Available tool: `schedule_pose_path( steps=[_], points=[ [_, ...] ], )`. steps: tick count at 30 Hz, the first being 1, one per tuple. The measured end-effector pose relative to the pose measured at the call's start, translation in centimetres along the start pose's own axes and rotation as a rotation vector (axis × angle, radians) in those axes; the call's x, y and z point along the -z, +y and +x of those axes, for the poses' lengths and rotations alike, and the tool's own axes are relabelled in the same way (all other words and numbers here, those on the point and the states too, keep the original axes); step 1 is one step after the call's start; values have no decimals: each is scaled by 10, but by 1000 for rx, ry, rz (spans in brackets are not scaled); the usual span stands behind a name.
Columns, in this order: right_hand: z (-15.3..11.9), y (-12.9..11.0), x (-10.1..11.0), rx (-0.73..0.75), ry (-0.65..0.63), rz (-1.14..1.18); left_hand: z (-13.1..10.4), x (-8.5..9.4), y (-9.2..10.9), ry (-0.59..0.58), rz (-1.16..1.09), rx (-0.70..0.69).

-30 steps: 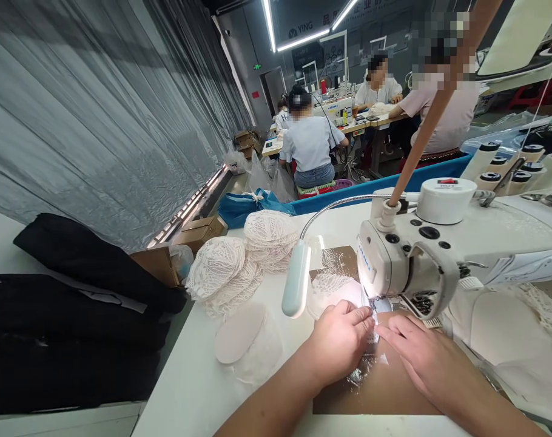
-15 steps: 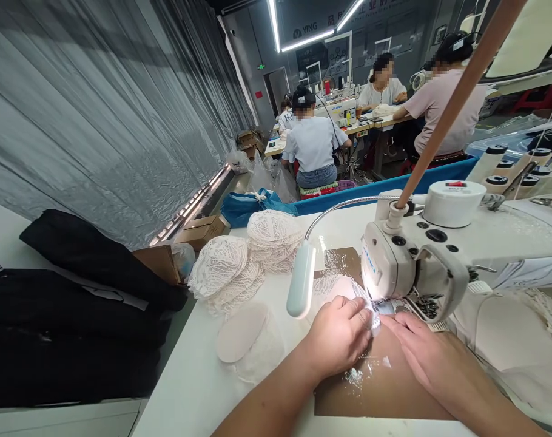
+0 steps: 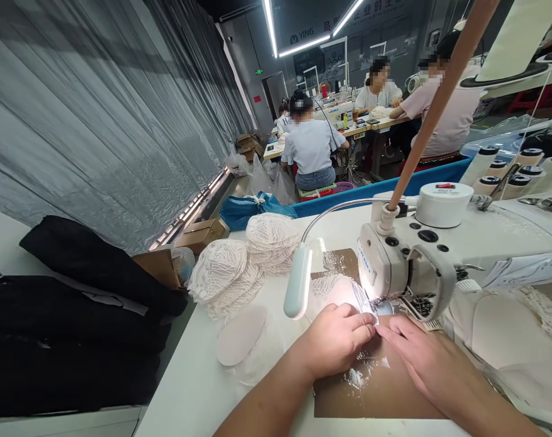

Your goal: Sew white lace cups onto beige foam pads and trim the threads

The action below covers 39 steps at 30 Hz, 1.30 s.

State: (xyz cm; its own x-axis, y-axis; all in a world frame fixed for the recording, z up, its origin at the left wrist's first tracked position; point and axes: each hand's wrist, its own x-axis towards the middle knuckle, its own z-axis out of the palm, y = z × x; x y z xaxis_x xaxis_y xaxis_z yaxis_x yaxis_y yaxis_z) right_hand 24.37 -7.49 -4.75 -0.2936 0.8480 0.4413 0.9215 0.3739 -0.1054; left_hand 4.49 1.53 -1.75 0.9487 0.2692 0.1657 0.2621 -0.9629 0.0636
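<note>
A white sewing machine (image 3: pixel 385 258) stands over a brown sheet (image 3: pixel 362 394) on the white table. Under its needle area lies a pale lace piece (image 3: pixel 337 291). My left hand (image 3: pixel 342 337) has its fingers pressed together on the near edge of this lace, close to the needle. Just right of it, my right hand (image 3: pixel 412 346) rests on the brown sheet, thumb and index finger reaching to the lace edge and the other fingers partly bent. The fingertips of both hands nearly meet. A grey-green lamp (image 3: pixel 298 282) on a bendy neck hangs left of the machine head.
Stacked lace cups (image 3: pixel 219 267) and a round beige pad (image 3: pixel 242 335) lie at the left. More pale fabric (image 3: pixel 508 334) is at the right, below thread cones (image 3: pixel 480 167). Dark clothing (image 3: pixel 76 328) is at far left. Several people sit at tables behind.
My left hand has shifted slightly forward along the lace, its fingers now flatter and nearer my right fingertips. Less of the lace edge shows between the hands. The view has moved slightly.
</note>
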Motion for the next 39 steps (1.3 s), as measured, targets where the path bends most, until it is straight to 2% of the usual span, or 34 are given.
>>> schedule_pose_path(
  steps=[10,25,32,39],
  points=[
    [0,-1,0,14,23,-16,-1,-4,5,35,-35,73],
    [2,-3,0,-2,48,-46,2,-8,4,90,-100,87],
    [6,-4,-1,-9,76,-149,7,-10,3,122,-93,165],
    [2,2,-3,26,44,-145,11,-6,0,173,-109,269]
  ],
)
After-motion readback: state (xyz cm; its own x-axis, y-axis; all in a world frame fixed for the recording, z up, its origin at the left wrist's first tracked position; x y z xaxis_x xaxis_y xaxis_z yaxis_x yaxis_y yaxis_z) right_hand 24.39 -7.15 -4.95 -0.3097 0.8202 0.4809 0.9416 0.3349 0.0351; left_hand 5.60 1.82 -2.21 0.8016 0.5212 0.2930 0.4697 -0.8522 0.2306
